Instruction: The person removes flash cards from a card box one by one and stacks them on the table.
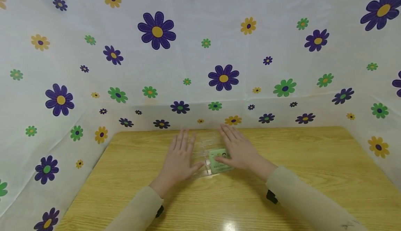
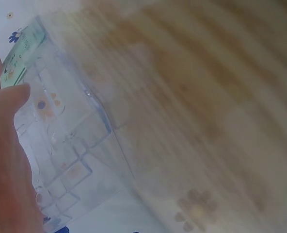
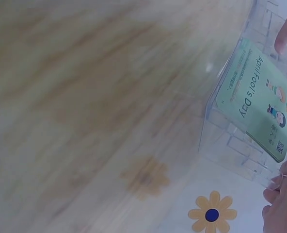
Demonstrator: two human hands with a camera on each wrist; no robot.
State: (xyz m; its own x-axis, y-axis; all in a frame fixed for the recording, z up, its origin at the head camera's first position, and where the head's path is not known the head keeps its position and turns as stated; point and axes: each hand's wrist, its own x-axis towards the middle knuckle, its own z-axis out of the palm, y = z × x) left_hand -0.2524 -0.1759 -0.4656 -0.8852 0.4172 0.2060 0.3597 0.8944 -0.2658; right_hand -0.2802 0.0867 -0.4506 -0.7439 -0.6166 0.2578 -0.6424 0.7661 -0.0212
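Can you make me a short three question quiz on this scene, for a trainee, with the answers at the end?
1. True or false: the left hand lies flat beside the clear compartment box with its fingers straight.
2. What colour is the card lying on the box? A red, B light green, C black.
3. Fill in: the right hand's thumb touches the ____ on the wooden table.

Key
1. True; the head view shows straight fingers against the box's left side.
2. B; the right wrist view shows a light green card printed "April Fool's Day".
3. Card; the right hand lies over the box's right side.
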